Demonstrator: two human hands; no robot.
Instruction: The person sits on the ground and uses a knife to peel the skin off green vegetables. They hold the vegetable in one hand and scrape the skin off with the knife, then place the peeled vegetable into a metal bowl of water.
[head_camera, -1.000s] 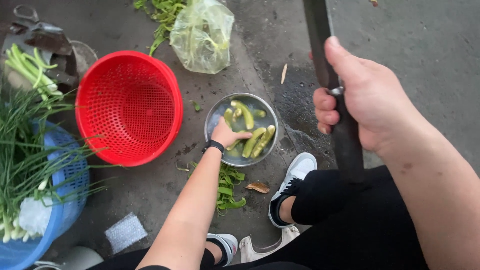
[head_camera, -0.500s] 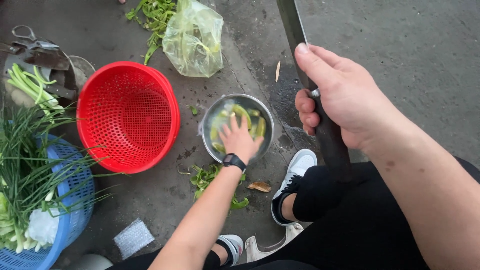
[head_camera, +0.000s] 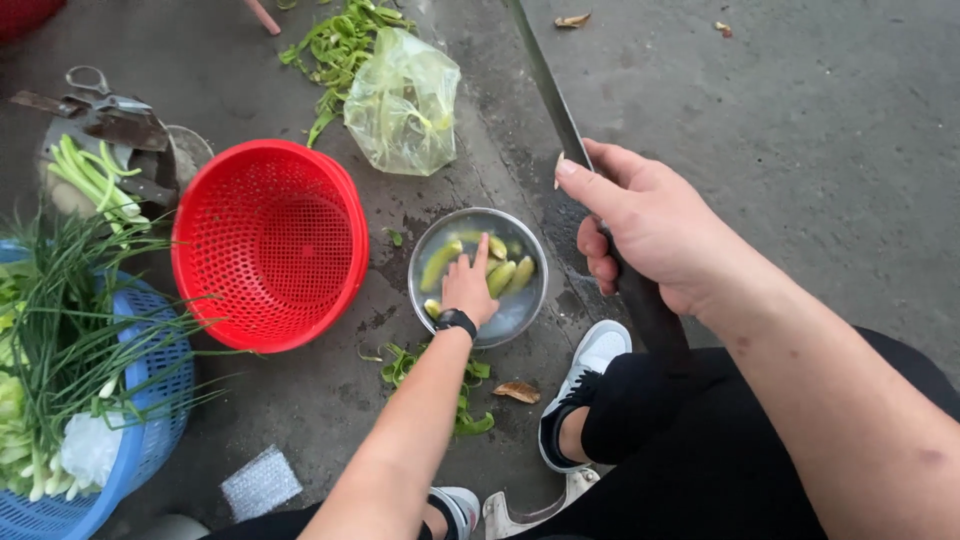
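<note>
My left hand, with a black watch at the wrist, reaches into a round metal bowl on the wet concrete floor. Its fingers are spread over several green vegetable pieces lying in water. I cannot tell if it grips one. My right hand is closed around a long dark hose or pipe that runs from my lap toward the top of the view, to the right of the bowl.
An empty red perforated basket stands left of the bowl. A blue basket of chives and greens sits at the far left. A plastic bag and green scraps lie beyond. My white shoes are near the bowl.
My left hand has shifted inside the bowl, from gripping a piece at the left to lying spread over the pieces. My right hand with the dark hose has lowered and moved left.
</note>
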